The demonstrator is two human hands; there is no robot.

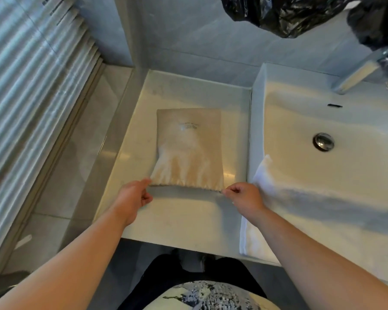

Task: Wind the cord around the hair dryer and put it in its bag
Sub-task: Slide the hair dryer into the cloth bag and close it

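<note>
1. Fingers [146, 181] of the left hand [133, 194] we find pinched on the near left corner of the bag [188, 144], thumb and forefinger closed on the gathered hem; the remaining fingers are curled under the palm.
2. We note the right hand [242, 194] at the opposite near corner, its fingertips pressed together on the hem or on a drawstring end there; we cannot tell which. The other fingers are folded into a loose fist.
3. Between the two hands we record the mouth edge of the bag drawn into a straight, puckered line, with pleats running up from it into the cloth.
4. We observe the bag lying flat on the pale countertop [184, 218], its mouth toward the person and its closed end toward the wall. It is tan fabric with a faint printed mark near the far end.
5. We cannot see the hair dryer or its cord. The cloth rises slightly in its middle, but we cannot confirm what it holds.
6. We log a white towel [255, 233] draped over the counter edge to the right of the bag, against the side of the white sink [300, 121].
7. Farther on, we note the drain [323, 141] in the basin and a chrome faucet [358, 74] at the upper right.
8. At the top of the view we record a black plastic bag [289, 14] hanging above the sink, and ribbed panelling [31, 74] along the left side.
</note>
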